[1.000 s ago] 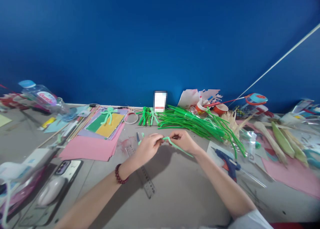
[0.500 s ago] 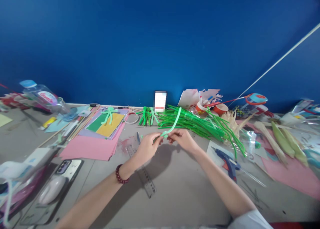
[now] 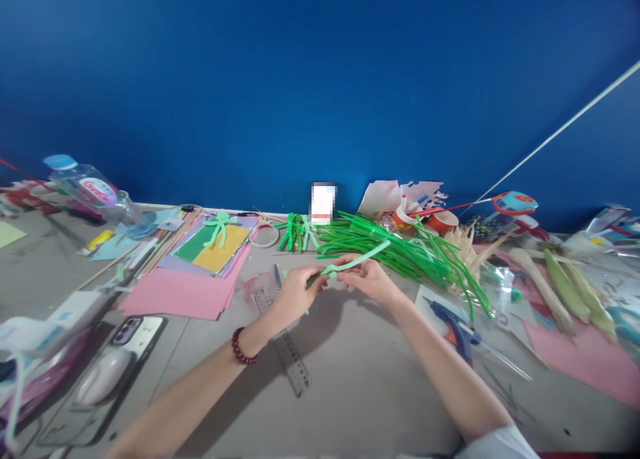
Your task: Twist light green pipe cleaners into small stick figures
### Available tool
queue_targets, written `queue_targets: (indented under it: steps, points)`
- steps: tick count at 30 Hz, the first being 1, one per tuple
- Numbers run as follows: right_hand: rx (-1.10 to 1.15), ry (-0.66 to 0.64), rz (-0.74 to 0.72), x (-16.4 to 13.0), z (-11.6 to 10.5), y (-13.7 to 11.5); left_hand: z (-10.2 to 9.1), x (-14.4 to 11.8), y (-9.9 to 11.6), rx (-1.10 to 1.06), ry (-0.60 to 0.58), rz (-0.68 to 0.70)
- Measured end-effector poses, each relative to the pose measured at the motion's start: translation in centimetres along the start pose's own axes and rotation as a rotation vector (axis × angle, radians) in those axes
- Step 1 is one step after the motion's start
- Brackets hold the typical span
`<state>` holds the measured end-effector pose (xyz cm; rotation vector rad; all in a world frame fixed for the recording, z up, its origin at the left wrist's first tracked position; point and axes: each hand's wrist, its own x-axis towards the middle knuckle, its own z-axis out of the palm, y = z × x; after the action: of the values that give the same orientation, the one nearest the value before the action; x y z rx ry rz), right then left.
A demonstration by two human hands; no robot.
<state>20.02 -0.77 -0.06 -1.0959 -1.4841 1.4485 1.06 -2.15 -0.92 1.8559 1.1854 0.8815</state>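
Note:
A light green pipe cleaner [image 3: 367, 253] is held between my two hands above the middle of the table, its free end slanting up to the right. My left hand [image 3: 299, 289] pinches its left part, where it looks bent or twisted. The fingers of my right hand [image 3: 369, 280] are closed on it close by; the fingertips are partly hidden. Behind my hands lies a bundle of green pipe cleaners [image 3: 395, 245]. Small green pipe-cleaner figures [image 3: 295, 233] stand against the wall, and a pale green figure [image 3: 218, 231] lies on coloured sheets.
A metal ruler [image 3: 291, 364] lies under my left forearm. Pink paper [image 3: 175, 295], a phone [image 3: 107, 385] and a mouse [image 3: 106, 377] are at left. A glue gun [image 3: 457, 329], corn husks [image 3: 570, 282] and red cups [image 3: 443, 220] are at right. A blue wall [image 3: 300, 92] closes off the back.
The pipe cleaner's free end has swung down to the right, from nearly upright to a low slant. My right hand has turned slightly; my left hand stays almost where it was.

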Motion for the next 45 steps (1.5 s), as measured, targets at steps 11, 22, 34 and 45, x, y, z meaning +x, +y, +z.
queue_targets:
  steps: [11,22,34,45]
  points:
    - [-0.024,0.183,-0.065,-0.5,1.7,0.9,0.7,-0.1,0.0,-0.181,0.043,-0.031]
    - [0.171,0.194,-0.106,-0.3,2.9,2.0,0.7,-0.1,-0.5,-0.031,0.192,0.072]
    - [0.377,0.029,0.194,0.4,1.2,1.4,0.8,-0.6,0.0,0.121,0.105,0.238]
    - [0.355,-0.049,0.264,0.1,0.3,0.9,0.3,-0.5,-0.1,0.326,0.066,0.442]
